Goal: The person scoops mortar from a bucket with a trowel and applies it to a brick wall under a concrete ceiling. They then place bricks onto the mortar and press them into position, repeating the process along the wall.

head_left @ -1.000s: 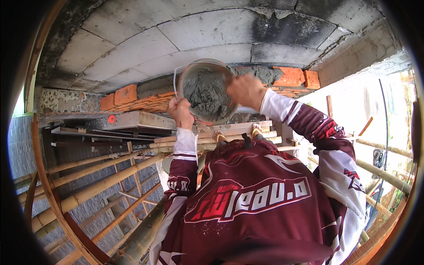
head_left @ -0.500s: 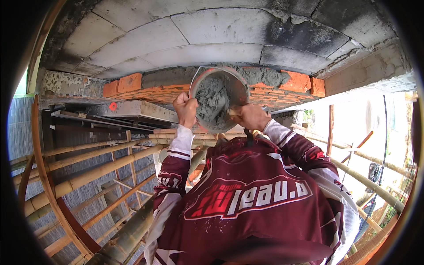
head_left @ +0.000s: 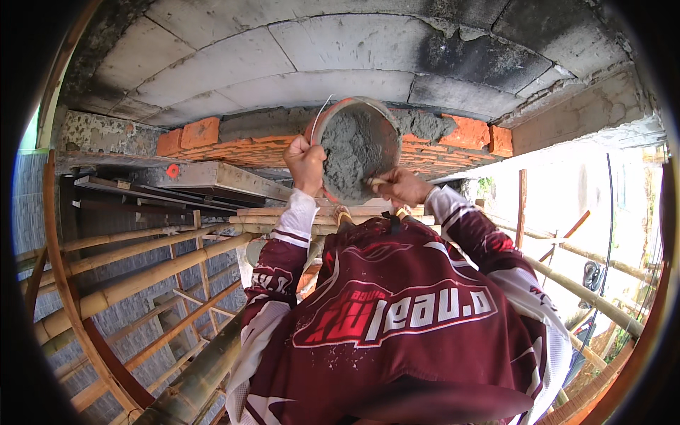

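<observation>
A wall rises beyond bricks. In front of them, the bucket holds mortar. Fingers of the left hand clamp the bucket's left edge; those of the right hand are closed round a handle.

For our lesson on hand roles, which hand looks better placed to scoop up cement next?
Probably the right hand: it grips a pale handle at the cement, while the left hand holds the bucket by its rim.

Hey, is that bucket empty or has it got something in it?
Not empty: grey mortar lies in the bucket, with bare inner wall showing on its right side.
</observation>
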`<state>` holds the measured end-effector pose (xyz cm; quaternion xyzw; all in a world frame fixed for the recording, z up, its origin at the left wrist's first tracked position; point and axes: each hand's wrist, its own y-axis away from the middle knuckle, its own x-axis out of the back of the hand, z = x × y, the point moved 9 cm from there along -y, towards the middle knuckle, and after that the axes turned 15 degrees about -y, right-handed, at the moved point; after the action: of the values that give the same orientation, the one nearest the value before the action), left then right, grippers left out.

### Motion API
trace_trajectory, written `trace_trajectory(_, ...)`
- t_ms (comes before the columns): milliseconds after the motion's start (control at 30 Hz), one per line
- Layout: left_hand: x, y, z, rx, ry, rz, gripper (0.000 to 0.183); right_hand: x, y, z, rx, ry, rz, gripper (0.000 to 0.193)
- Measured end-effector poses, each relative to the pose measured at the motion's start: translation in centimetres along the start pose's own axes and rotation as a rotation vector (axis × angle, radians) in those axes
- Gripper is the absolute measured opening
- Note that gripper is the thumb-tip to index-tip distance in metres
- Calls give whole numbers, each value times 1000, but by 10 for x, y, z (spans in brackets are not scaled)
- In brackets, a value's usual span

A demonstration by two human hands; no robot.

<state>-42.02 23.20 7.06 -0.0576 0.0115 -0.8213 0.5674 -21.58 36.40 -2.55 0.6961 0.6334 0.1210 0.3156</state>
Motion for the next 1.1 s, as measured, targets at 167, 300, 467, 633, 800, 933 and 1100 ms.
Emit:
trace_trajectory(167,13,-4,-8,38,30,19,27,-7,38,-57,408,839,293,26)
trace_trajectory(300,-7,5,-3,-17,-31,19,29,11,72,-97,382,1399,461,25)
trace_trajectory(467,-42,14,10,-124,-179,-54,26,58,59,-95,284,1285,504,28)
trace_trajectory(633,-51,15,12,-96,-116,-92,27,32,17,5,-20,60,-2,33)
trace_trajectory(800,-38,9,-7,50,-39,-51,24,15,27,29,56,-228,-27,24)
trace_trajectory(933,-44,13,-29,154,25,-9,25,39,45,20,30,-131,44,29)
trace_trajectory(1100,-54,28,-48,254,65,99,27,75,69,8,35,-41,64,32)
